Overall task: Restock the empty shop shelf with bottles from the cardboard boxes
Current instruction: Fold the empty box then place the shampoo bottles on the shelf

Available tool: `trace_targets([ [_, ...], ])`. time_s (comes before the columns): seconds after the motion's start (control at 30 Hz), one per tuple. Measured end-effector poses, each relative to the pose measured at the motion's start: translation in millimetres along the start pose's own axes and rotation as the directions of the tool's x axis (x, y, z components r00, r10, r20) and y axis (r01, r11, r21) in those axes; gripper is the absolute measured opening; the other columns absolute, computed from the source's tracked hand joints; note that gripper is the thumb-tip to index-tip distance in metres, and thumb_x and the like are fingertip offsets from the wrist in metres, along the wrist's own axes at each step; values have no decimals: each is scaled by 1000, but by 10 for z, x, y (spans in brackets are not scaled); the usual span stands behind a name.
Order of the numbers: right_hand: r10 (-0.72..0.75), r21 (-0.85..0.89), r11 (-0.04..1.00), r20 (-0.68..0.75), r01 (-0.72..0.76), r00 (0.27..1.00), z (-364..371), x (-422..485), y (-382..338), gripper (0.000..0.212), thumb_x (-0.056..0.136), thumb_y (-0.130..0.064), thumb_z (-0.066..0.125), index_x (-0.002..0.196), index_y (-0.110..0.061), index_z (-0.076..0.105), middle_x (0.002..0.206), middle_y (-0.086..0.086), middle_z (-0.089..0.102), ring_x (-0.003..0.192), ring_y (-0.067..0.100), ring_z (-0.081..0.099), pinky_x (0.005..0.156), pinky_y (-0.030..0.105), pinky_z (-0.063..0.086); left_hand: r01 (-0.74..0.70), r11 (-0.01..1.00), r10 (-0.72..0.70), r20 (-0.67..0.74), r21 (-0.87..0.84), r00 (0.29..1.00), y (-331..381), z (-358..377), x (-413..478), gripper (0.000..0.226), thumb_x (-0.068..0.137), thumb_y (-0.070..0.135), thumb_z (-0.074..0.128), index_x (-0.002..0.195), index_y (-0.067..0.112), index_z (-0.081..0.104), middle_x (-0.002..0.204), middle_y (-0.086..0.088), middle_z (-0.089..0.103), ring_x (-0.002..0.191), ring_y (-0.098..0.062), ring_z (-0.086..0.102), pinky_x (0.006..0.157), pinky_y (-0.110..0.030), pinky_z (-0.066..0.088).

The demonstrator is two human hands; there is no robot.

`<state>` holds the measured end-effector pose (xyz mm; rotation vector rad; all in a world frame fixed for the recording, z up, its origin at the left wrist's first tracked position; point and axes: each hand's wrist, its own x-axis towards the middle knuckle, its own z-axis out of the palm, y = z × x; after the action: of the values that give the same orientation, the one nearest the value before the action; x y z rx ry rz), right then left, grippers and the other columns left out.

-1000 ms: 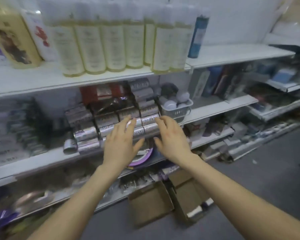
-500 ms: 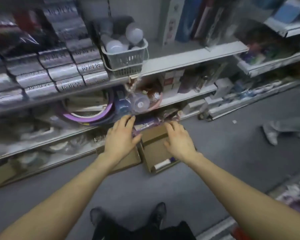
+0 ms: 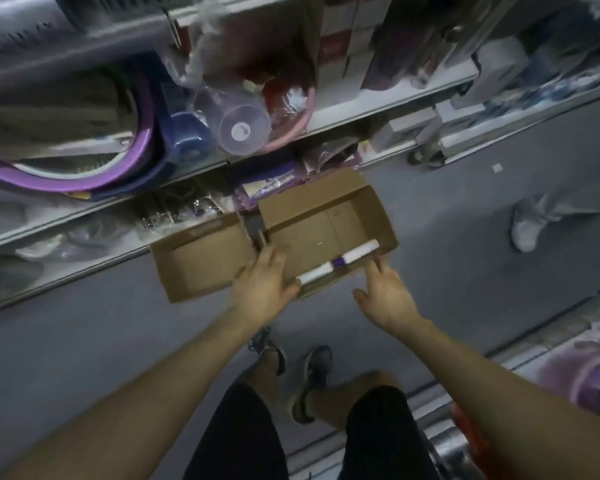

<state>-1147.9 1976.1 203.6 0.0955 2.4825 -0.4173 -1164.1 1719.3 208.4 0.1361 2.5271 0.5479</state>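
Head view looked down at grey floor (image 3: pixel 84 341) in a shop aisle. Two open cardboard boxes sat side by side on the floor, right against the base of the shelving. Left box (image 3: pixel 201 261) showed only bare cardboard inside. Right box (image 3: pixel 312 209) held two white bottles lying on their sides, end to end along its near wall: one bottle (image 3: pixel 361 252) toward the right end, the other bottle (image 3: pixel 315 273) toward the left end, with a purple cap (image 3: pixel 338 262) between them. Left hand (image 3: pixel 264 287) was over the near left corner of the right box, fingers straight and loosely together, gripping nothing, thumb just beside the end of the nearer bottle; contact with box or bottle could not be told. Right hand (image 3: pixel 388 301) hovered just outside the near right corner of the same box, fingers spread and relaxed, empty, fingertips near the box wall. Both forearms were bare. Below them, the person's black shorts and dark sandals (image 3: pixel 312 372) stood on the floor. Lower shelves (image 3: pixel 378 110) were crowded and blurred: a purple ring-shaped item (image 3: pixel 84 181), a clear plastic jug (image 3: pixel 245 128) on its side, assorted boxes. Another person's white shoe (image 3: pixel 527 232) was at the right, well apart from the boxes.
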Motion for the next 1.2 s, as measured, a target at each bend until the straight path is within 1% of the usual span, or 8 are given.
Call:
trace_targets([
  [0.2,147,51,986,177,-158,973,796,857,787,65,105,-25,58,162,-10,32,160,18,35,140,42,43,106,50,47,51,998,-49,104,-21,993,-341,1029,655,67,102,43,64,161,18,42,162,-5,42,141,-32,49,107,-43,51],
  [0.4,-8,-70,997,251,27,968,1641,2247,1456,64,99,-26,64,156,-13,38,146,17,46,129,41,50,103,50,50,60,998,-57,151,-13,987,-614,2319,1589,67,103,40,64,162,16,43,160,-8,47,139,-34,52,105,-42,50],
  [0.53,-98,-159,977,259,142,961,1968,3225,1876,54,95,-20,66,147,-14,51,138,17,54,126,41,53,106,49,47,109,994,-104,217,-11,971,-713,3116,2236,69,104,45,59,165,23,35,165,-5,37,138,-35,49,108,-45,49],
  [0.67,-190,-235,924,400,301,896,2154,3983,2284,49,99,-29,66,145,-19,54,136,10,56,127,33,54,98,38,37,122,991,-105,275,-47,956,-777,3787,2820,70,103,34,63,165,28,30,167,0,31,138,-34,47,111,-49,48],
  [0.73,-197,-274,892,480,360,855,2264,4293,2460,57,99,-34,70,151,-19,52,143,12,53,131,33,53,98,37,36,114,991,-89,278,-76,957,-816,4101,3090,74,99,30,68,163,32,31,166,1,33,140,-32,46,110,-49,46],
  [0.93,-204,-361,770,642,526,739,2572,4884,2910,76,100,-37,71,164,-30,31,167,8,37,150,35,40,121,56,39,159,981,-106,373,-115,922,-1054,4966,3681,76,103,43,65,167,36,25,171,0,33,152,-31,39,118,-49,41],
  [1.1,-294,-342,652,708,676,642,2727,5233,3002,82,98,-45,71,165,-33,25,169,5,36,151,30,41,118,50,40,135,991,-124,391,0,912,-1192,5282,3985,80,101,51,64,168,35,23,173,-4,30,151,-34,39,118,-48,40],
  [1.2,-298,-324,669,708,669,641,2787,5331,3028,87,94,-43,76,164,-36,24,165,5,42,146,31,46,114,51,44,85,995,-101,355,59,930,-1214,5304,4061,78,99,47,68,165,28,30,166,-9,40,145,-34,46,112,-46,45],
])
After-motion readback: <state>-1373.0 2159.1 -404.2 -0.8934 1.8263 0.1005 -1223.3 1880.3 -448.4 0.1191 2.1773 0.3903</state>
